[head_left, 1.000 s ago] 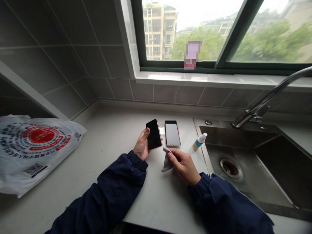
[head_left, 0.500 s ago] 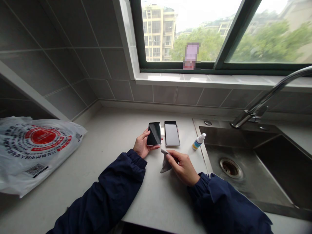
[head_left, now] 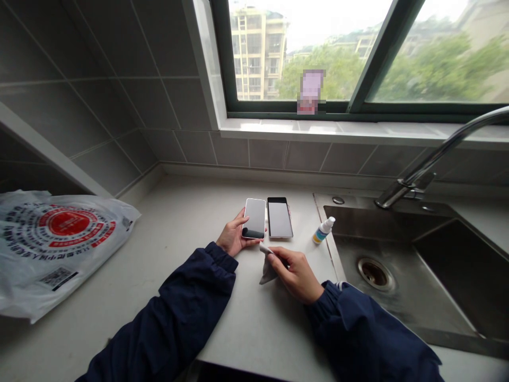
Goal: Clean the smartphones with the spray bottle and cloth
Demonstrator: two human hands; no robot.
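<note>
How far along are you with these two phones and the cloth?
Roughly midway, at a guess. Looks set aside: the phone lying screen-up on the counter. In hand: the left hand holds a second phone, screen up, and the right hand pinches a grey cloth beside it. Left: the cloth isn't on that held screen yet; the spray bottle stands unheld.

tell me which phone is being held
The phone in the left hand, tilted up off the counter; the other phone, just to its right, rests on the counter with neither hand on it.
</note>
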